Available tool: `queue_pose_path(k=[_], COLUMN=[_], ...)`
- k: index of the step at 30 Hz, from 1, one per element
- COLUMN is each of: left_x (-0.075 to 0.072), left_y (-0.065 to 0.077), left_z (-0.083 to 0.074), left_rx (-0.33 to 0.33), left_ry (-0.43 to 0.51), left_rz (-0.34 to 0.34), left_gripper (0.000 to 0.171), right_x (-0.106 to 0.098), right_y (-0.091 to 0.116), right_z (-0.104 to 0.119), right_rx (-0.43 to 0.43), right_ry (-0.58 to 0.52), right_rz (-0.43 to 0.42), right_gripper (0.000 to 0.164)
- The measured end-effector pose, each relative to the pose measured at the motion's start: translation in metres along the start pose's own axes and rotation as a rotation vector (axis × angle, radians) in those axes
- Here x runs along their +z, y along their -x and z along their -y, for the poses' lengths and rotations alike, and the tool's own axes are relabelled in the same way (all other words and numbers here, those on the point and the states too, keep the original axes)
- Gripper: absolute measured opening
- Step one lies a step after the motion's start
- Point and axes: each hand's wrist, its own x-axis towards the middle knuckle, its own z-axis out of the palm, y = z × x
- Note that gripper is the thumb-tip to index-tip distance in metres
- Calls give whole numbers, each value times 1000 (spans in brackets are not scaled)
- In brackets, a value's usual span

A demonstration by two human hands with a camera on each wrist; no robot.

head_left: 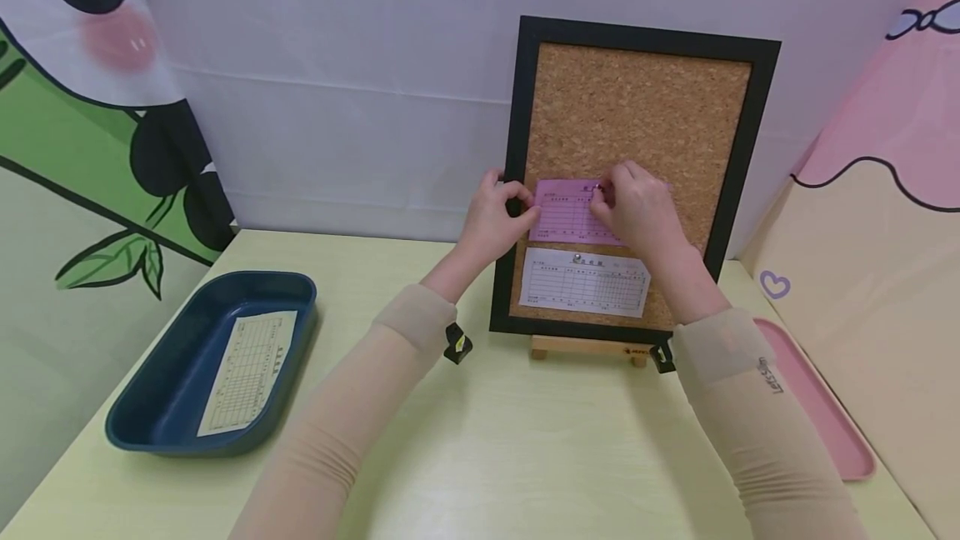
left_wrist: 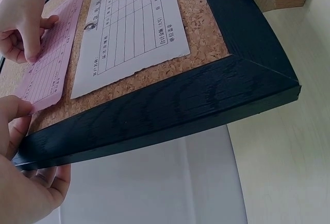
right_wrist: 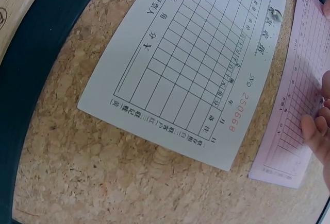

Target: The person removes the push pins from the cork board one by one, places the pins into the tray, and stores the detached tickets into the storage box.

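Observation:
A pink receipt slip (head_left: 564,211) lies against the cork board (head_left: 637,115), above a white receipt slip (head_left: 585,283) that a push pin (head_left: 577,258) fastens near its top edge. My left hand (head_left: 497,213) grips the board's black frame at its left side, fingers behind it and thumb by the pink slip's corner (left_wrist: 49,99). At the pink slip's upper middle, my right hand (head_left: 641,205) pinches a small push pin, mostly hidden by the fingertips. In the right wrist view, fingers (right_wrist: 315,131) touch the pink slip.
The board leans on a small wooden stand (head_left: 585,346). To the left sits a dark blue tray (head_left: 161,373) with a cream printed slip (head_left: 249,373) inside. A pink tray (head_left: 847,440) lies at the right, partly behind the sleeve. A pale cloth (head_left: 360,90) hangs behind the table.

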Motion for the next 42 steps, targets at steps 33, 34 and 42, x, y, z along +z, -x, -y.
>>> queue_pose_path(k=[33, 34, 42], left_x=[0, -1, -10], left_y=[2, 3, 5], left_z=[-8, -9, -13], left_rx=[-44, -48, -41], left_ry=[31, 39, 53], left_rz=[-11, -16, -48], left_gripper=[11, 11, 10], right_x=[-11, -13, -32], right_y=[8, 8, 12], right_z=[-4, -3, -1], right_rx=[-11, -15, -12], right_ry=[-85, -84, -75], right_rz=[-13, -14, -12], right_gripper=[15, 15, 15])
